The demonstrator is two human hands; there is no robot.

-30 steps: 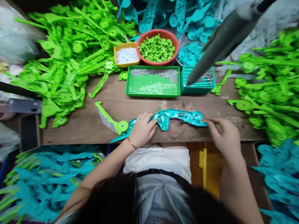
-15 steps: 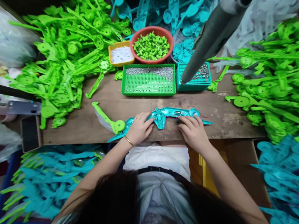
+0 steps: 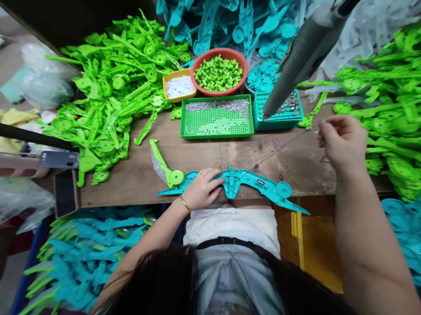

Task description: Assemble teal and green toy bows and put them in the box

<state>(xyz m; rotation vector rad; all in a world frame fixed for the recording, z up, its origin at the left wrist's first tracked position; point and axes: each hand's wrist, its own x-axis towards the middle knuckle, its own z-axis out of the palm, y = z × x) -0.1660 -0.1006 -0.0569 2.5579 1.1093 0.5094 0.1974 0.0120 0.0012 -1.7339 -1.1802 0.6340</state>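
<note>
A blue plastic bow-shaped shell [image 3: 253,179] lies along the table's front edge, its hollow side with ribs and a small metal part facing up. My left hand [image 3: 202,191] grips its left arm beside the middle block. A green plastic arm [image 3: 161,162] with a round hub and a clear piece is joined to the shell's left end. My right hand [image 3: 343,142] is raised off the table to the right, fingers pinched. From the shell's middle a thin reddish wire [image 3: 277,150] stretches up to the pinched fingers; its far end is hard to see.
Beyond the shell stand a green tray [image 3: 216,136] of screws, a teal box [image 3: 278,124] of small metal pieces, a red bowl [image 3: 219,91] and a yellow tub [image 3: 178,98]. A grey powered driver [image 3: 300,59] hangs above. Green parts [image 3: 112,77] are heaped at both sides.
My right hand has left the shell's right arm and moved up and right, drawing the wire out. My left hand stays on the shell. The whole view has shifted slightly.
</note>
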